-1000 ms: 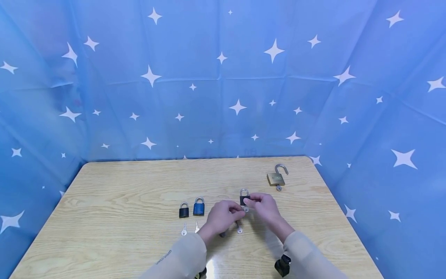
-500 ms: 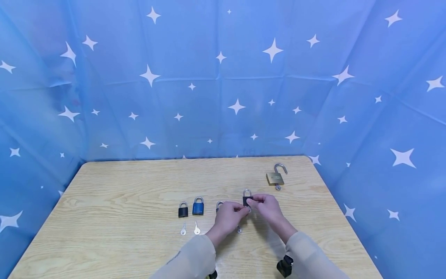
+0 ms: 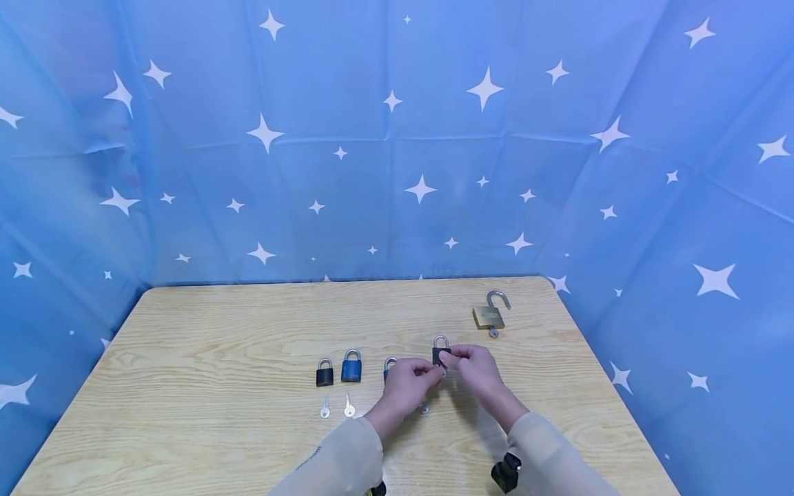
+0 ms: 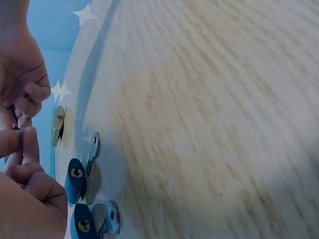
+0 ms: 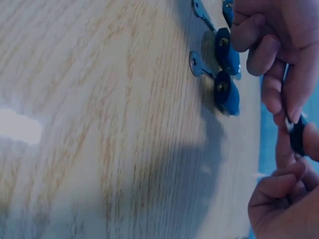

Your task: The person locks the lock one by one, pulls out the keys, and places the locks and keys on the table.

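Observation:
In the head view, a small black padlock point(image 3: 440, 355) with a closed shackle is raised above the table, pinched by my right hand point(image 3: 480, 375) between thumb and fingers. My left hand point(image 3: 404, 387) pinches a small key point(image 3: 443, 373) at the padlock's lower end. The right wrist view shows the key's metal edge against the dark padlock point(image 5: 298, 135); fingers hide how deep it sits. A blue padlock point(image 3: 389, 365) lies behind my left hand, mostly covered. One loose key point(image 3: 424, 408) shows just below that hand.
On the wooden table point(image 3: 217, 358) to the left lie a black padlock point(image 3: 324, 377) and a blue padlock point(image 3: 351, 370), with one key point(image 3: 325, 412) and another key point(image 3: 350, 410) below them. At the back right is a brass padlock point(image 3: 489, 317), shackle open, key inserted.
My left hand has shifted right and closer to the black padlock, which moved slightly right with my right hand. Over the last half second both hands have hardly moved.

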Demonstrator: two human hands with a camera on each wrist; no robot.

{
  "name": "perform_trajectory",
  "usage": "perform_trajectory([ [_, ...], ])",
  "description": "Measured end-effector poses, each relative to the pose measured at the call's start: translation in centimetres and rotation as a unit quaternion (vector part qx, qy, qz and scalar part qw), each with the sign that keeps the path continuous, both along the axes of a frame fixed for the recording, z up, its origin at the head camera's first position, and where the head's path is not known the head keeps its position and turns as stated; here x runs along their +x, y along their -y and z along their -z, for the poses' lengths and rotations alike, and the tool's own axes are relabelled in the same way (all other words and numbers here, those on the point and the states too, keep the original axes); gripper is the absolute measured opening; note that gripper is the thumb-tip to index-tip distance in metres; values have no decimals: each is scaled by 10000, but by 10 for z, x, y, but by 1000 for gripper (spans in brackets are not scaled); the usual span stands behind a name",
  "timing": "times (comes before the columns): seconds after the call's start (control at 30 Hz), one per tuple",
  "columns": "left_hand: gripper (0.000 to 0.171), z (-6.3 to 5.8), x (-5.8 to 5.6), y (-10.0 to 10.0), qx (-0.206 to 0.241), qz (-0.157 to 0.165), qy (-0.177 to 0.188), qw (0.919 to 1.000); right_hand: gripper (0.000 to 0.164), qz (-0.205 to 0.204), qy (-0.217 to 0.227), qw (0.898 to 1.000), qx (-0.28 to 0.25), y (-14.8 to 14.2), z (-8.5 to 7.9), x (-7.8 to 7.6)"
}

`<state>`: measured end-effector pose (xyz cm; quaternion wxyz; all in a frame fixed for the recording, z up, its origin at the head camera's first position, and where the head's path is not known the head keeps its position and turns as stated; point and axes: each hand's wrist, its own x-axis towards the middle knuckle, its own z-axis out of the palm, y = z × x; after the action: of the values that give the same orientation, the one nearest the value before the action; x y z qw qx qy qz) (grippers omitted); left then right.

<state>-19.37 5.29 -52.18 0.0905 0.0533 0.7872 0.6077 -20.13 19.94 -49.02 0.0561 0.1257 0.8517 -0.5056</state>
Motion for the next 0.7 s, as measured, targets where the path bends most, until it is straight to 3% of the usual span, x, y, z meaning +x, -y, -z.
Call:
perform_trajectory([
  [0.23, 12, -1, 2, -2, 161, -111, 161, 9997, 30, -20, 7, 10000, -19, 0, -4, 0],
  [0.43, 11, -2, 9, 0, 193, 82, 178, 9996, 36, 71, 24, 9998, -170, -2, -8, -2],
  [0.7, 12, -1, 14, 4, -177, 150, 64, 9997, 36, -15, 33, 10000, -88, -5, -14, -6],
])
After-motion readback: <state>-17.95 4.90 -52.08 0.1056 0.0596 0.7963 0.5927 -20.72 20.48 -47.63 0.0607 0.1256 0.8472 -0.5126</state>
